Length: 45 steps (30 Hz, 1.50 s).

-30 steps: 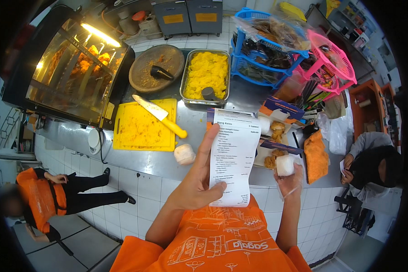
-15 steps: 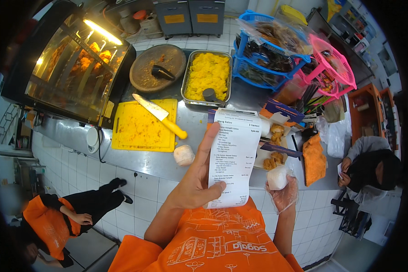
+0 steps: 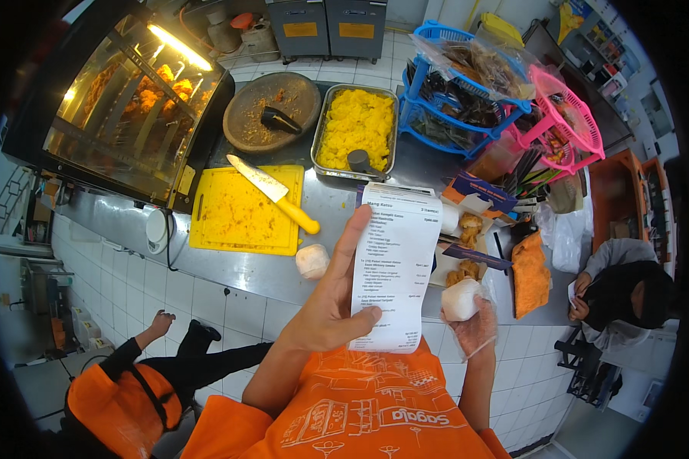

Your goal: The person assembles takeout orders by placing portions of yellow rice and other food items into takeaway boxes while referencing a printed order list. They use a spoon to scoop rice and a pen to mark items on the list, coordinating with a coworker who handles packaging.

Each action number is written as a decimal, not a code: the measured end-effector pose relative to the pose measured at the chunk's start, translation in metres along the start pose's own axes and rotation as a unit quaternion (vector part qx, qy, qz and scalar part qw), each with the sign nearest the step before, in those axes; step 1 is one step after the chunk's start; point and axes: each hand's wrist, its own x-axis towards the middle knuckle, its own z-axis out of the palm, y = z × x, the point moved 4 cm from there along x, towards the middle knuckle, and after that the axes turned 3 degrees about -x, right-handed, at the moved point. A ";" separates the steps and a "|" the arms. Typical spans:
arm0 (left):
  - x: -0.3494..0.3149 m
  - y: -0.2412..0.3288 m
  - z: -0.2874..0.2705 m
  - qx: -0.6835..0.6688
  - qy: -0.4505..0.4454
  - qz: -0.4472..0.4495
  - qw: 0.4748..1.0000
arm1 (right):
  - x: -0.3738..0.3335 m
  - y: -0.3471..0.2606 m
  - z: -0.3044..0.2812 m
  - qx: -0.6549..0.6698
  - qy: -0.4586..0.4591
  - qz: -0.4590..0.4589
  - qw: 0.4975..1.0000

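My left hand (image 3: 325, 310) is closed on a long paper receipt (image 3: 394, 268), its thumb pressed on the printed side near the bottom. In a clear plastic glove, my right hand (image 3: 473, 325) grips a rounded white wrapped bundle (image 3: 462, 299). A similar white bundle (image 3: 312, 262) rests on the metal counter, just left of my left hand. Beyond my right hand, open food boxes (image 3: 478, 256) hold fried pieces (image 3: 462, 271). They are partly hidden by the receipt.
A knife (image 3: 272, 191) lies on the yellow cutting board (image 3: 207, 218). Behind are a stone mortar (image 3: 241, 122), a tray of yellow food (image 3: 356, 126), a lit display case (image 3: 122, 115) and stacked baskets (image 3: 467, 92). An orange cloth (image 3: 530, 275) lies right. Two people (image 3: 126, 402) (image 3: 628, 283) are nearby.
My right hand has shifted slightly left and up with the white bundle, which has tilted. The receipt stays almost still in my left hand. The person at left has moved right, reaching out an arm.
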 end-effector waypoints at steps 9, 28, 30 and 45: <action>-0.039 0.053 -0.026 0.035 0.185 0.150 0.971 | 0.016 0.045 0.106 -0.320 -0.219 -0.112 0.915; -0.099 0.091 -0.077 0.162 0.310 0.212 0.912 | 0.106 0.205 0.337 -0.686 -0.257 -0.334 0.593; -0.102 0.095 -0.087 0.161 0.323 0.226 0.905 | 0.094 0.188 0.290 -0.630 -0.307 -0.314 0.641; -0.049 0.040 -0.057 0.076 0.040 0.037 0.996 | 0.078 0.193 0.247 -0.797 -0.388 -0.210 0.413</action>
